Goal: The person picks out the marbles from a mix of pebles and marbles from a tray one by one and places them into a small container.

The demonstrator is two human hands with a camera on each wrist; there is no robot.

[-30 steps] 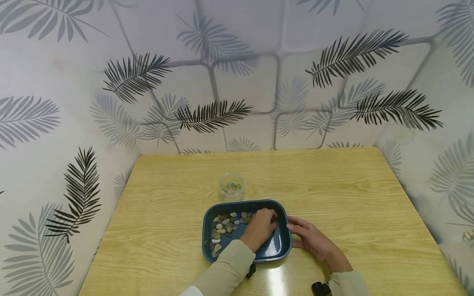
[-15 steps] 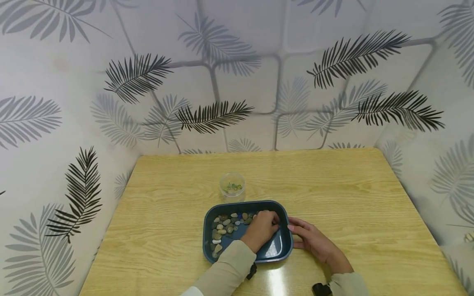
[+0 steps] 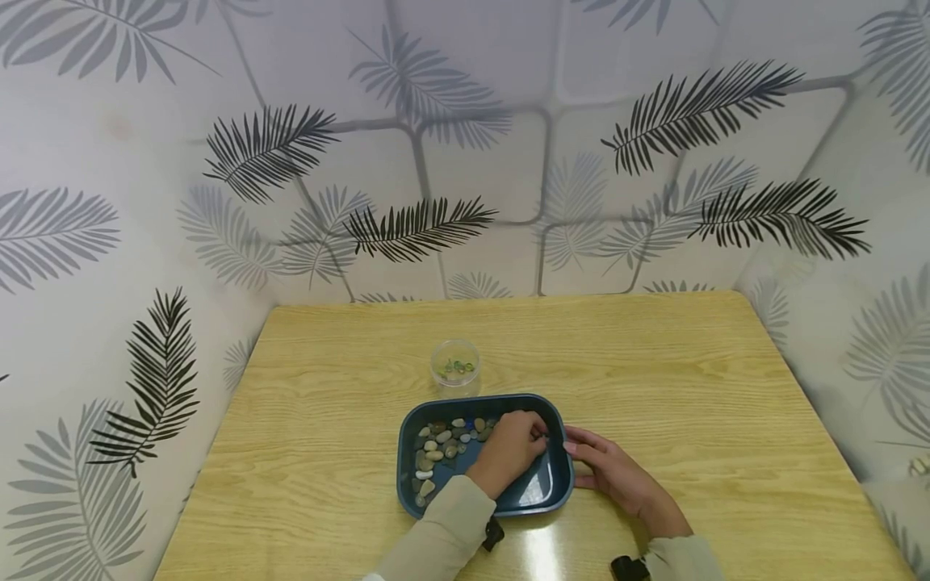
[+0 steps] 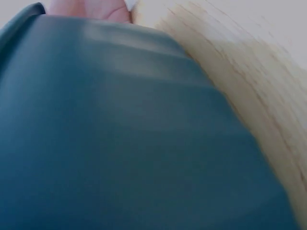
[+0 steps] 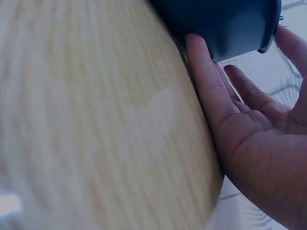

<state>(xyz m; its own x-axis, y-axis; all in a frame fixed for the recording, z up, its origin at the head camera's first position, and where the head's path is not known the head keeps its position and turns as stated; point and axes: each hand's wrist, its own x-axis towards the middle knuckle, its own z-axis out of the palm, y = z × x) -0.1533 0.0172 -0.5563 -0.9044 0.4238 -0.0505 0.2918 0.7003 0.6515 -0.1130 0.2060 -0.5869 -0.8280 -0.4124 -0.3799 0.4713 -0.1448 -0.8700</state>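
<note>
Inside a dark blue rectangular tray (image 3: pixel 481 512), my left hand (image 3: pixel 506 446) reaches down at the right half, its back upward and fingers bent. Whether it pinches anything is hidden by the hand. In the left wrist view, fingers (image 4: pixel 98 8) show only at the top edge, beyond the blue tray wall (image 4: pixel 134 124). Pebbles (image 3: pixel 433 454) in grey, tan and white lie along the tray's left and far sides, with a blue piece (image 3: pixel 469 424) among them. At the tray's right end, my right hand (image 3: pixel 613 472) touches the outer wall with extended fingers, the thumb near the rim.
Behind the tray stands a clear round container (image 3: pixel 455 365) with several small green and yellowish glass pieces in it. Both rest on a wood-grain table (image 3: pixel 327 387). A leaf-patterned wall covering (image 3: pixel 479 177) closes off the back and sides.
My left wrist and forearm have shifted slightly left and down, while the hand stays at nearly the same spot in the tray. The right hand and the tray look unchanged.
</note>
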